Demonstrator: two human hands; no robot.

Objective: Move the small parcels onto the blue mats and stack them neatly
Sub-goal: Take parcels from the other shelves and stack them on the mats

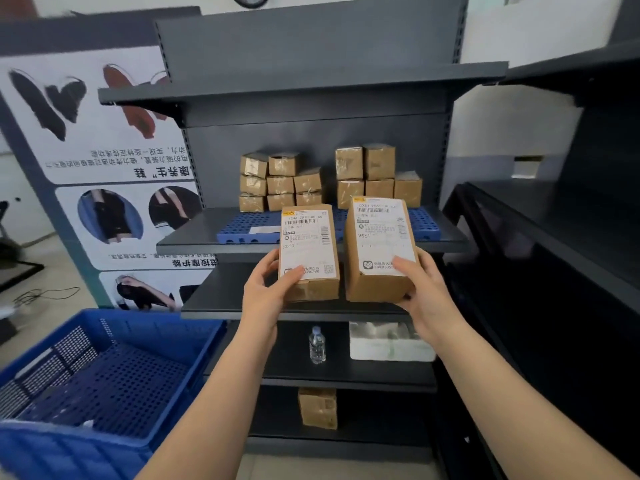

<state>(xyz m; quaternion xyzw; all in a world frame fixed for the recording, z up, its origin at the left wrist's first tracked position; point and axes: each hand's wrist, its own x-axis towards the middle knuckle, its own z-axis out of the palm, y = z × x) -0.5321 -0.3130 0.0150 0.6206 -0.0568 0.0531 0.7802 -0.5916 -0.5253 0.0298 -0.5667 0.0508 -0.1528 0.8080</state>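
**Two parcels held up before the shelf**

Both forearms reached up from the frame's bottom edge. Left hand gripped the left parcel by its lower corner; right hand clasped the right parcel likewise. The parcels hid the blue mats' middle and front edge. Stacked boxes sat behind at centre. Label print was too blurred to read. At lower left, the crate was cut off.

Water bottle, white foam block on lower shelf; blue crate left.
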